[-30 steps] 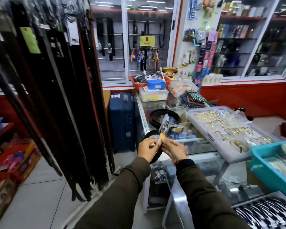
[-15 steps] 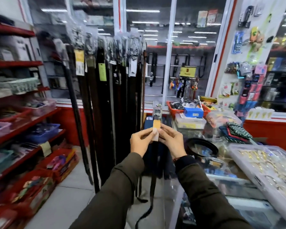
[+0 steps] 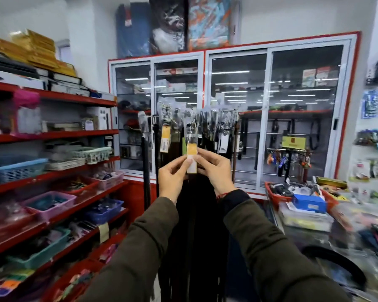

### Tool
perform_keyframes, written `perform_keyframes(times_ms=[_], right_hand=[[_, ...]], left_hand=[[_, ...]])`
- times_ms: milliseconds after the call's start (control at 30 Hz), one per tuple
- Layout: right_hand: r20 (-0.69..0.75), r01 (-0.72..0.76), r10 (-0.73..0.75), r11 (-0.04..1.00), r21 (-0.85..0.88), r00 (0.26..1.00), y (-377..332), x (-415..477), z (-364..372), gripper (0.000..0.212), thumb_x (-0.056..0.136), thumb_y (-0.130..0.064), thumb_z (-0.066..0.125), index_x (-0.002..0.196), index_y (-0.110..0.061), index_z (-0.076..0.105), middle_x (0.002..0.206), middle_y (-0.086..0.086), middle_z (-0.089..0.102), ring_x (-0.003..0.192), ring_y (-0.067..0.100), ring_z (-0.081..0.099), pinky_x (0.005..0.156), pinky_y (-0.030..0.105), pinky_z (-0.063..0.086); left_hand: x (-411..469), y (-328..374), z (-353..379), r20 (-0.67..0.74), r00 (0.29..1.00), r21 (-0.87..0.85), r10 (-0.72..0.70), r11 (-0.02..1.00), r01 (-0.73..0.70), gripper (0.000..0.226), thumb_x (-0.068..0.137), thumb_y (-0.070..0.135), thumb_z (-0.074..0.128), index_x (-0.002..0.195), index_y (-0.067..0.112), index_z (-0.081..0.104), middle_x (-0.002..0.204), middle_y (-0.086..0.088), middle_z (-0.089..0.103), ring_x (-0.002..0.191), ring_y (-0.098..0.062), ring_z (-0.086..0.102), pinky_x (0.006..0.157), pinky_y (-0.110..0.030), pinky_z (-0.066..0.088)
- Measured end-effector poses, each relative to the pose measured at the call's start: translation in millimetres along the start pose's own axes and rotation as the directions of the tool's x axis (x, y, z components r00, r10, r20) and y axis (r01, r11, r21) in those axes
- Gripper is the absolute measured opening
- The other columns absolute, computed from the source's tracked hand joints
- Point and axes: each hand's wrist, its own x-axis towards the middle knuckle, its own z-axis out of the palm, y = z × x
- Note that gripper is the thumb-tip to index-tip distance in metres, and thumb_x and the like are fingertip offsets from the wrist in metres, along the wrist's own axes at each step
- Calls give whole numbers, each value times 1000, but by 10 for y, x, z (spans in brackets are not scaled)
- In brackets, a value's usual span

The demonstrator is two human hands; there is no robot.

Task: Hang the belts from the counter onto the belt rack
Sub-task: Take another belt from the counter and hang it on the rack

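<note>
I hold one black belt [image 3: 192, 192] upright at chest height, pinched at its yellow and white tag. My left hand [image 3: 172, 178] grips the tag's left side and my right hand [image 3: 214, 171] grips its right side. The buckle end, wrapped in clear plastic, points up at the belt rack [image 3: 207, 118], where several dark belts hang side by side. The strap drops straight down between my arms and blends with the hanging belts. Another coiled black belt [image 3: 345, 264] lies on the glass counter at the lower right.
Red shelves [image 3: 52, 136] with plastic baskets run along the left. A glass-door cabinet [image 3: 268, 105] stands behind the rack. The counter [image 3: 327, 236] on the right carries a blue box, a red basket and packed goods. Suitcases stand on top of the cabinet.
Both hands have lifted the belt off the counter and raised it in front of the rack. My view has swung up and left from the counter to the hanging belts.
</note>
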Motion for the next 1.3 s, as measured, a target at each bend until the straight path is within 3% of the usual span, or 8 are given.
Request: perform_keyframes(times_ms=[367, 500, 600, 800, 933, 1033, 1167, 1300], right_hand=[[9, 4, -3, 1000, -2, 1000, -315, 564, 891, 29, 84, 0, 68, 113, 4, 68, 98, 17, 72, 77, 19, 69, 62, 21, 60], [6, -30, 30, 999, -31, 1000, -306, 727, 989, 27, 83, 1, 69, 111, 4, 69, 82, 7, 71, 68, 15, 68, 55, 19, 57], [-2, -45, 45, 997, -65, 999, -220, 797, 992, 26, 83, -1, 70, 108, 3, 70, 90, 13, 72, 73, 18, 68, 54, 19, 57], [-59, -32, 21, 979, -199, 998, 107, 907, 907, 23, 83, -7, 69, 106, -5, 73, 103, 15, 75, 97, 29, 73, 79, 39, 61], [-20, 220, -285, 778, -588, 958, 252, 755, 692, 32, 92, -18, 55, 121, -14, 66, 117, 4, 70, 104, 17, 67, 96, 32, 52], [55, 324, -433, 579, -748, 900, 421, 514, 360, 39, 97, -25, 43, 135, -18, 53, 136, -1, 55, 126, 14, 52, 106, 26, 41], [24, 207, -461, 350, -913, 887, 760, 222, -297, 51, 100, -32, 36, 149, -21, 33, 158, -2, 28, 150, 18, 19, 122, 37, 21], [-56, 52, -412, 246, -968, 910, 1006, -140, -980, 54, 100, -34, 35, 152, -23, 26, 164, -4, 12, 154, 20, 2, 125, 44, 7]], left_hand=[[781, 598, -412, -94, 992, 100, 86, 992, -76, 31, 91, 18, 70, 119, 5, 71, 118, -15, 73, 112, -31, 69, 98, -50, 57], [912, 629, -451, -87, 995, 56, 45, 998, -40, 27, 92, 13, 68, 117, 3, 71, 111, -17, 73, 99, -27, 70, 72, -27, 63], [948, 590, -488, -73, 997, 33, -3, 999, 6, 28, 93, 12, 67, 118, 1, 70, 113, -20, 73, 95, -27, 69, 63, -20, 61], [1010, 332, -501, -96, 995, 142, -5, 990, 19, 27, 93, 14, 67, 118, 4, 71, 117, -21, 73, 102, -31, 71, 92, -46, 59], [893, 121, -402, -84, 977, 476, 198, 869, -135, 43, 98, 13, 57, 141, 11, 53, 138, -10, 59, 116, -18, 60, 102, -30, 48], [663, -125, -298, 8, 924, 624, 383, 720, -304, 52, 100, 19, 51, 151, 17, 38, 158, -4, 34, 145, -21, 37, 120, -35, 33], [298, -576, -143, 241, 863, 790, 444, 427, -440, 57, 101, 26, 46, 155, 23, 28, 168, 2, 15, 157, -19, 4, 127, -37, 3], [-94, -1075, 136, 404, 855, 780, 326, 365, -508, 57, 102, 29, 44, 156, 25, 25, 169, 4, 10, 158, -19, -3, 128, -42, 0]])
